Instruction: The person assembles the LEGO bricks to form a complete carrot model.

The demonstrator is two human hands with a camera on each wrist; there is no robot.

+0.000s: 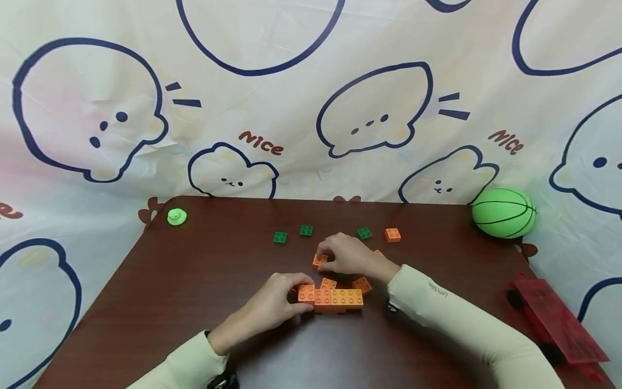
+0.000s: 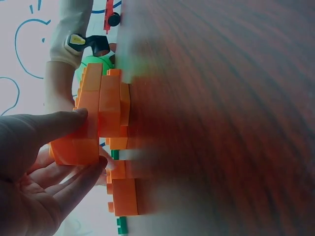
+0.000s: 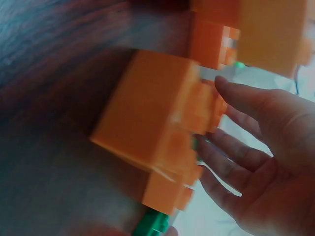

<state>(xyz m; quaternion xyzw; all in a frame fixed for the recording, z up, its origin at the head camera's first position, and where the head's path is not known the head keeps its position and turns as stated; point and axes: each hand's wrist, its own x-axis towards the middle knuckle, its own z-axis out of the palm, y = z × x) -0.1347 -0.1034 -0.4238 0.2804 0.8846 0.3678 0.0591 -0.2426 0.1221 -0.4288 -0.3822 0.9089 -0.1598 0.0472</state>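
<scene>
My left hand (image 1: pixel 277 302) pinches the left end of a joined block of orange toy bricks (image 1: pixel 338 299), thumb at the near side and fingers at the far side. In the left wrist view this block (image 2: pixel 91 108) has another brick fixed under its middle. Farther back, my right hand (image 1: pixel 347 254) reaches down over a small orange brick (image 1: pixel 319 261), which sits between thumb and fingertips. Just behind the joined block lie two loose orange bricks, one square (image 1: pixel 328 283) and one turned at an angle (image 1: pixel 362 284). A large blurred orange brick (image 3: pixel 147 108) fills the middle of the right wrist view.
Along the back are green bricks at left (image 1: pixel 279 237), middle (image 1: pixel 306 230) and right (image 1: pixel 364 233), plus an orange brick (image 1: pixel 392 235). A green duck (image 1: pixel 177 216) sits at the far left corner, a green ball (image 1: pixel 504 213) far right. A red toy vehicle (image 1: pixel 559 324) stands at the right edge.
</scene>
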